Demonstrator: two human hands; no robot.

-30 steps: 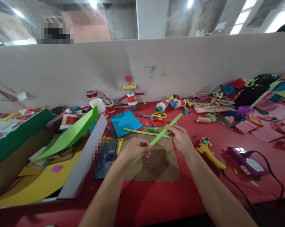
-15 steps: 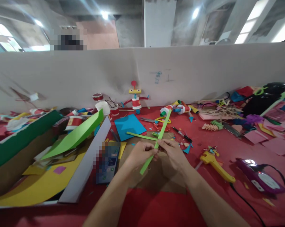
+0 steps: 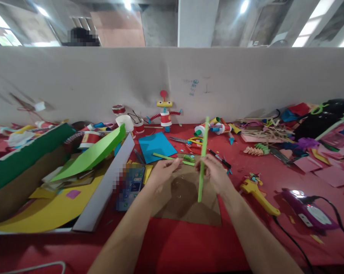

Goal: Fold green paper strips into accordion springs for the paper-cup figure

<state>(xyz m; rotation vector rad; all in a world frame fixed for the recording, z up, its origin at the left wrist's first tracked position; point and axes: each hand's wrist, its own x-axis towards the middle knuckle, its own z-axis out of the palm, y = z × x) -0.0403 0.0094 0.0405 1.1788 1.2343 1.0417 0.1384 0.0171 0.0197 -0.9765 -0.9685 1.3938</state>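
Observation:
My right hand (image 3: 216, 173) pinches a long green paper strip (image 3: 202, 160) near its middle and holds it nearly upright over a brown cardboard sheet (image 3: 189, 205). My left hand (image 3: 163, 171) hovers just left of it, fingers curled, touching the end of a second green strip (image 3: 166, 156) that lies flat on the red table (image 3: 189, 247); whether it grips that strip I cannot tell. A small green folded paper spring (image 3: 189, 158) lies between the two hands.
A phone (image 3: 130, 182) lies left of the cardboard beside a grey board (image 3: 103, 194), with yellow and green paper sheets beyond. A blue sheet (image 3: 156, 146), scissors (image 3: 186, 140), a black marker (image 3: 219, 158), a paper robot figure (image 3: 164, 114), a yellow glue gun (image 3: 257, 194) and a purple device (image 3: 306, 213) surround the hands.
The green strip has swung from slanted to nearly upright. My left hand has let go of it and moved left; my right hand now holds it alone.

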